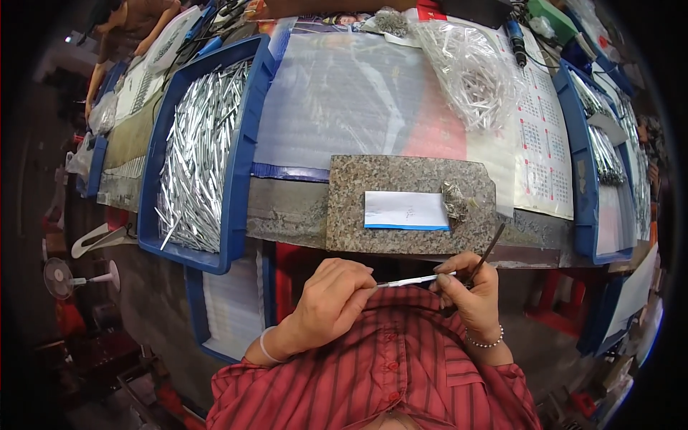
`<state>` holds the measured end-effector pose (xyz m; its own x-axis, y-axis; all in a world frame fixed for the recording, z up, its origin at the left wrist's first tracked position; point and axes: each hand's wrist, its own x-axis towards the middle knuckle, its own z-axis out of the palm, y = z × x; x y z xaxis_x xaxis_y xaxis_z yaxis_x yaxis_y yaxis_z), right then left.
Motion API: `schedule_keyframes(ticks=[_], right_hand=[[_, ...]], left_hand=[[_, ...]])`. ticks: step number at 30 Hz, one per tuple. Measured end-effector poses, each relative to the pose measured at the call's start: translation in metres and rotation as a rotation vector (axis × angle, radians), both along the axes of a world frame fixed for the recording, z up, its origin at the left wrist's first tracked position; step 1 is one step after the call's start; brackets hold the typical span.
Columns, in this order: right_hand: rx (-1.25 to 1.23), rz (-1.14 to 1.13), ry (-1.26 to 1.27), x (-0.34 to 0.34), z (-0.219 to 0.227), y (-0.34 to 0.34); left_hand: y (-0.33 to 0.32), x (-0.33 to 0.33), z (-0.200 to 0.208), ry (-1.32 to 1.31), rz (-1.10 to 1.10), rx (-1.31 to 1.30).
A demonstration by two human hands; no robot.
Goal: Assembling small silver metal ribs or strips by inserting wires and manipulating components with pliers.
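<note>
Just off the bench's near edge, my left hand point(333, 301) is closed on one end of a slim silver metal strip point(410, 281). The fingertips of my right hand point(469, 290) pinch the strip's other end. A thin dark stick-like tool point(494, 244) also sticks up out of my right hand; its lower part is hidden by the fingers. Beyond my hands lies a speckled stone slab point(408, 174). On it are a white paper pad with a blue edge point(405, 209) and a small heap of tiny metal parts point(456, 203).
A blue bin point(236, 193) full of silver strips stands at left. A clear bag of similar strips point(476, 82) lies at the back right. Another blue bin point(582, 165) is at far right. A screwdriver-like power tool point(516, 43) lies behind. Another person point(132, 29) is at the far left.
</note>
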<state>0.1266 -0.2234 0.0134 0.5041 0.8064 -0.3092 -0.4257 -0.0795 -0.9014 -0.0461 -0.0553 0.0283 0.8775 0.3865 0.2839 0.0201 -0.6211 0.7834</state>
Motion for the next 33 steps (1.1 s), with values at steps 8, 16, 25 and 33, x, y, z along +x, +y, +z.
schedule_keyframes(ticks=[8, 16, 25, 33], right_hand=[[-0.048, 0.032, -0.085, -0.003, 0.003, 0.0], [-0.05, 0.103, -0.269, -0.009, -0.002, 0.004], [-0.108, 0.096, -0.092, -0.007, -0.003, 0.012], [-0.124, 0.096, -0.123, -0.004, 0.001, 0.023]], left_hand=[[-0.006, -0.002, 0.008, 0.211, 0.089, -0.492], [-0.006, 0.002, -0.003, 0.284, -0.009, -0.581], [0.0, -0.005, -0.007, 0.324, -0.016, -0.706], [0.004, -0.007, -0.007, 0.26, 0.052, -0.723]])
